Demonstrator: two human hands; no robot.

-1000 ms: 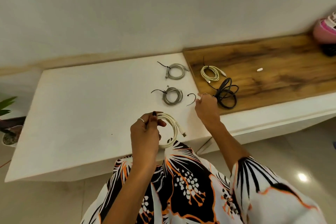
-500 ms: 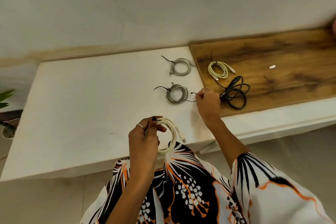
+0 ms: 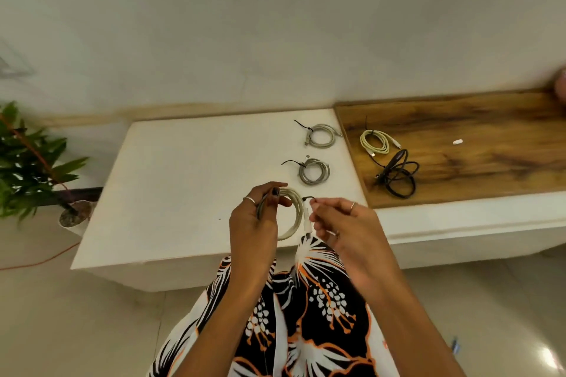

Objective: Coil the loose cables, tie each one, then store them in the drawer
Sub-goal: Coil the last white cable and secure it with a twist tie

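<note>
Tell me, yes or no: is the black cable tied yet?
No. The black cable lies in a loose tangle on the wood top, with no tie visible on it.

This looks like a room in a home: a plain off-white plastered wall (image 3: 275, 24) fills the upper half of the frame, and below it a low white-painted built-in surface (image 3: 190, 193) runs across the middle, joined at the right to a dark-grained brown wooden slab (image 3: 490, 168). At the left edge stands a green leafy houseplant in a small pot (image 3: 33, 162), and glossy pale floor tiles (image 3: 76, 315) spread along the bottom. At the lower centre lies the person's black, white and orange floral-print garment (image 3: 306, 315), everyday house wear rather than work clothing.
</note>
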